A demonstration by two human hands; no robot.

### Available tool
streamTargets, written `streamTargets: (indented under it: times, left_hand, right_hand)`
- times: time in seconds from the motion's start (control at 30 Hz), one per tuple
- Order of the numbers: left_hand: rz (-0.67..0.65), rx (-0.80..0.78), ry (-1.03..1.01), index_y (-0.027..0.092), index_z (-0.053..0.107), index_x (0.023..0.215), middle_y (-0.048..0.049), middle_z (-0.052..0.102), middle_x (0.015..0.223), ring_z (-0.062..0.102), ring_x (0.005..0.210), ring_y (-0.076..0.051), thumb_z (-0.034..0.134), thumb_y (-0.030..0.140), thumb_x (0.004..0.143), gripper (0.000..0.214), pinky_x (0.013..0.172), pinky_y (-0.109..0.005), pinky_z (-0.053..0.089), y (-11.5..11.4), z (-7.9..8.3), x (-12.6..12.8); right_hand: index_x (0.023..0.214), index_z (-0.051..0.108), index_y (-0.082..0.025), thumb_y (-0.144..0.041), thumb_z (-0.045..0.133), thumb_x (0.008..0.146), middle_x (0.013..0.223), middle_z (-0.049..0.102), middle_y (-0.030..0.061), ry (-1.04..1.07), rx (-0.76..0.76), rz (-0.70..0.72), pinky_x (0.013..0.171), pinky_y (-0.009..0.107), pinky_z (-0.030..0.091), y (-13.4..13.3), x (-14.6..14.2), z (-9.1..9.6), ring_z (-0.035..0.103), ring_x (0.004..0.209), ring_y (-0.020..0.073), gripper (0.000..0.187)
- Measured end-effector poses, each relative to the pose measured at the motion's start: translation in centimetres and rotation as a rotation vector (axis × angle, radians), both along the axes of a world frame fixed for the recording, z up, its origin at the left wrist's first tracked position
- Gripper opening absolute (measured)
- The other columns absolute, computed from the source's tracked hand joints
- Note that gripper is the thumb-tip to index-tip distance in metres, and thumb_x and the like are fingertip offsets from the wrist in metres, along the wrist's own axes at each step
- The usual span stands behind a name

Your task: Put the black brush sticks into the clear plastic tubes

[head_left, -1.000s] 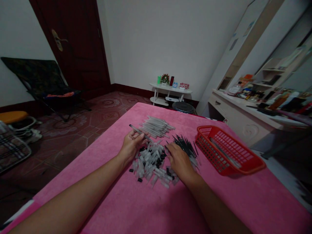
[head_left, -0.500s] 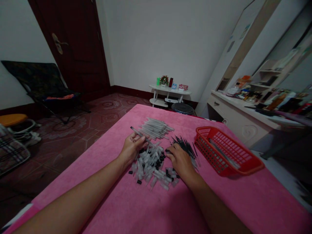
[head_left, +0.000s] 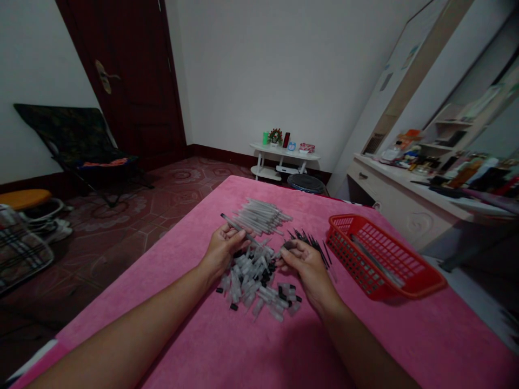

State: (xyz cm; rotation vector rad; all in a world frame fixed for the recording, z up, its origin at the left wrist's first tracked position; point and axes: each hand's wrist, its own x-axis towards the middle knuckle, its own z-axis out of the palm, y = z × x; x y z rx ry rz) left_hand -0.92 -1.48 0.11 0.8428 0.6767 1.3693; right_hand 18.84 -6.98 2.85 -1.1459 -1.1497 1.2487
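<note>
My left hand (head_left: pixel 222 249) is closed around a slim grey pen (head_left: pixel 229 220) with a dark end, which slants over the near side of a stack of pale pen barrels (head_left: pixel 261 216). Opposite it, my right hand (head_left: pixel 306 265) has its fingertips pinched on a small greyish piece that looks like a pen cap (head_left: pixel 287 246). Beneath and between both hands lies a loose heap of clear pen caps (head_left: pixel 247 275), some with black parts. Thin black-tipped refills (head_left: pixel 316 244) lie behind my right hand, which partly covers them.
A red plastic basket (head_left: pixel 352 281) with a few long pale items inside stands on the right of the pink-covered table (head_left: pixel 251 346). Beyond the table are a low white stand (head_left: pixel 259 147) and a round dark-topped stool (head_left: pixel 306 182). A cluttered dresser (head_left: pixel 409 200) is at right.
My right hand has lifted from the side of the cap heap and turned, bringing the small piece up into view. My left hand still holds the pen. The view has shifted slightly.
</note>
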Motion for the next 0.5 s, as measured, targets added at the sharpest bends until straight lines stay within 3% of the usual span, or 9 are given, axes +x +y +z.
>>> streamTargets:
  times: [0.2,0.33,0.5]
  left_hand:
    - [0.014,-0.039,-0.012,0.015,0.058,0.091,-0.0051,0.070,0.088,0.069,0.083,-0.018,0.079,0.023,0.063,0.037,0.069,-0.025,0.056,-0.2,0.3,0.3]
    - [-0.004,-0.046,-0.034,0.015,0.059,0.091,-0.0041,0.071,0.088,0.069,0.084,-0.017,0.079,0.022,0.064,0.035,0.071,-0.024,0.056,-0.6,0.6,0.6]
    - [-0.013,-0.068,-0.066,0.014,0.058,0.088,-0.0036,0.071,0.086,0.069,0.080,-0.015,0.079,0.019,0.063,0.033,0.072,-0.023,0.056,-1.1,1.0,1.0]
  right_hand:
    - [0.078,0.055,-0.016,-0.038,0.074,0.065,0.061,0.056,-0.0039,0.060,0.019,-0.058,0.043,0.018,0.035,-0.2,-0.1,0.2,0.048,0.048,0.0073,0.032]
    - [0.081,0.054,-0.017,-0.040,0.072,0.066,0.066,0.061,-0.0010,0.154,-0.049,-0.050,0.049,0.020,0.043,-0.6,-0.7,0.5,0.054,0.052,0.0096,0.033]
    - [0.080,0.053,-0.017,-0.041,0.073,0.066,0.069,0.065,0.0015,0.109,-0.045,-0.017,0.054,0.022,0.048,-1.0,-1.3,0.6,0.061,0.059,0.0130,0.034]
